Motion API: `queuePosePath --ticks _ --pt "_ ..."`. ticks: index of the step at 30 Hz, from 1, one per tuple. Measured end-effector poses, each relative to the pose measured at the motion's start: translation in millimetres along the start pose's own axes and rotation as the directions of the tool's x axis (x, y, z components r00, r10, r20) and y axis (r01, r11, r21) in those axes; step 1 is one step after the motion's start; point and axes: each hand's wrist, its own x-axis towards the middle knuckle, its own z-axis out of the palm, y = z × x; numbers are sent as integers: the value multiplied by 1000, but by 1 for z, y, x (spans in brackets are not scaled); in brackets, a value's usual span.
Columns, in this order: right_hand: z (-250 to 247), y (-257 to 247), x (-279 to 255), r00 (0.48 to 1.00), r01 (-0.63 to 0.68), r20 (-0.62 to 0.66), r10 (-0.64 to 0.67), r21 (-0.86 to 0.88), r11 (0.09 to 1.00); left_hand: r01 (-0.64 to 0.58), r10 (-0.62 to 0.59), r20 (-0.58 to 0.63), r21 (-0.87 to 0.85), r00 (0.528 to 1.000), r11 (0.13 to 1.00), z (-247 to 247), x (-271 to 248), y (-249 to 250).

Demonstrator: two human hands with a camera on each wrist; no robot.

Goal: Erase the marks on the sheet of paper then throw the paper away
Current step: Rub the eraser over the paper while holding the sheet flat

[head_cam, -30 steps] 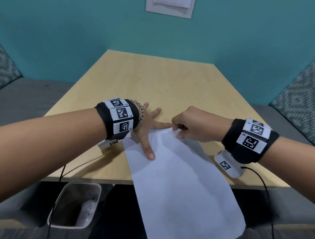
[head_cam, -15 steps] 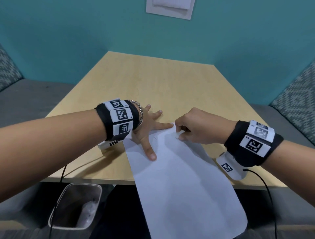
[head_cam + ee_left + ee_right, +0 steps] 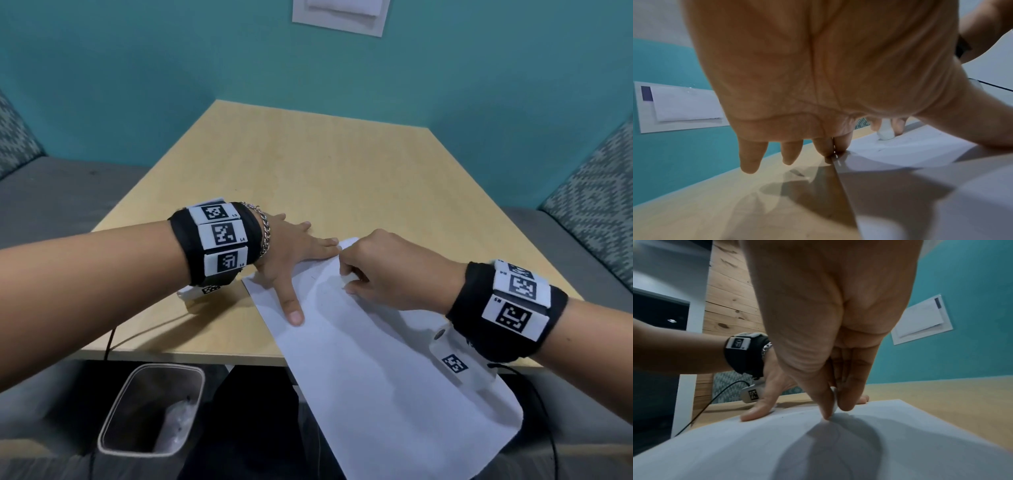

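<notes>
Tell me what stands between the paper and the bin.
Nothing visible does. The sheet of paper overhangs the table's near edge, and the open bin stands on the floor below to the left, with only clear space between them.

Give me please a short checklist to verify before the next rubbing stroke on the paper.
1. Left hand presses the white paper sheet flat, fingers spread: ok.
2. Right hand pinches the small white eraser: ok.
3. Eraser tip touches the sheet: ok.
4. Sheet fully on the light wooden table: not ok, its near end overhangs.
5. Marks all erased: cannot tell, faint lines show.
6. Grey waste bin open: ok.
</notes>
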Motion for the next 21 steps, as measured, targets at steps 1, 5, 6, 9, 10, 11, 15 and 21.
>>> queuePosePath --ticks 1,5,6,9,10,11,15,21 --pt "-3 3 1 1000 -10 7 10 7 1000 2 -2 -1 7 1000 1000 1 1 -1" --pt "-9 16 5 993 -115 -20 115 7 993 21 -21 -2 46 1000 999 1 4 0" --pt "-8 13 5 994 -103 -24 104 5 995 19 -18 -5 50 1000 999 1 4 1" --pt "-2 -5 2 1000 25 18 -25 -8 1000 5 -5 -10 38 1000 999 0 3 1" --pt "-3 -6 2 999 38 34 -38 -12 999 7 -7 -7 32 1000 999 0 3 1" --pt "-4 -4 3 999 28 32 -28 -19 999 8 -8 3 23 1000 1000 0 3 1" --pt "-7 12 9 996 -88 -33 87 -27 996 7 -6 30 -18 1000 1000 -1 4 1" --pt "-1 -7 7 999 31 21 -30 -40 999 -69 70 5 -55 998 996 0 8 -4"
